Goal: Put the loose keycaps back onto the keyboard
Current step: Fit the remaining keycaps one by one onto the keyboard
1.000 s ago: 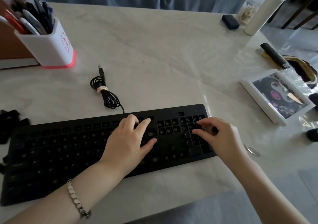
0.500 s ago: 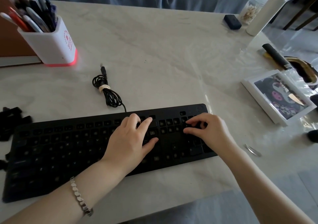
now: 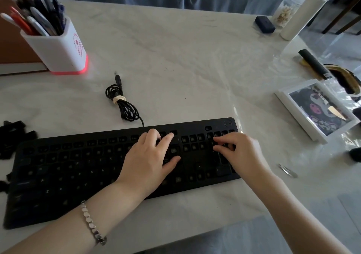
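The black keyboard (image 3: 78,171) lies along the near side of the pale table, with several key sockets bare. My left hand (image 3: 150,160) rests flat on its middle-right part, fingers straight and spread. My right hand (image 3: 242,154) is over the number pad with its fingers curled. Its thumb and fingertips pinch a black keycap (image 3: 219,145) down against the pad, and they hide most of it. A pile of loose black keycaps (image 3: 13,134) sits on the table just off the keyboard's far left corner. More of them lie at the left edge (image 3: 4,183).
The keyboard's coiled cable (image 3: 121,103) lies behind it. A white pen holder (image 3: 58,46) stands at the back left. At the right are a framed picture (image 3: 316,111), a small metal ring (image 3: 288,170), a black tube (image 3: 314,64), a white bottle (image 3: 300,15) and a dark box (image 3: 264,25).
My right hand has moved left across the number pad and its fingers have curled in tighter. My left hand has stayed in place on the keys.
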`<state>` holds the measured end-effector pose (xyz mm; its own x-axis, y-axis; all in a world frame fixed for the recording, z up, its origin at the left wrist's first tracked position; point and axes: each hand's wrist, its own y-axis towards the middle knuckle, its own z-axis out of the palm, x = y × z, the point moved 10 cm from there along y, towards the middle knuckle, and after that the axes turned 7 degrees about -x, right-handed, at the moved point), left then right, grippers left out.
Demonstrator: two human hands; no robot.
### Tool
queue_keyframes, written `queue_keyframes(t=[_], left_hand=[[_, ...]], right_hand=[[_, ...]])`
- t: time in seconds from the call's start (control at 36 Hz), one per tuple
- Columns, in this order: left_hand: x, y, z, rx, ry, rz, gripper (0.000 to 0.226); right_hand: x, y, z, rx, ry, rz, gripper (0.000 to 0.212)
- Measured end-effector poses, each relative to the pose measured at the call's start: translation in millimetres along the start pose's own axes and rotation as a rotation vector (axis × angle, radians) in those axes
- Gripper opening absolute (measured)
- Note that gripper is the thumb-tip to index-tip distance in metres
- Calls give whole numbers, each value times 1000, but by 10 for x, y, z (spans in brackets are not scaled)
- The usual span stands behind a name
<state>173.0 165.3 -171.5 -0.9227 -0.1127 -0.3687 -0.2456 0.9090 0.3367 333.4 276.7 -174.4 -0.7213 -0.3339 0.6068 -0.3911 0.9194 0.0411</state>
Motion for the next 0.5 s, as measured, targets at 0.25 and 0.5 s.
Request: queue_keyframes(t=[0.25, 0.5], left_hand=[[5, 0, -3, -13, -2, -1, 53], [-1, 1, -4, -12, 1, 1, 53]], right_hand=[[140, -19, -2, 35, -58, -270, 18], [81, 3, 31, 23, 41, -287, 20]])
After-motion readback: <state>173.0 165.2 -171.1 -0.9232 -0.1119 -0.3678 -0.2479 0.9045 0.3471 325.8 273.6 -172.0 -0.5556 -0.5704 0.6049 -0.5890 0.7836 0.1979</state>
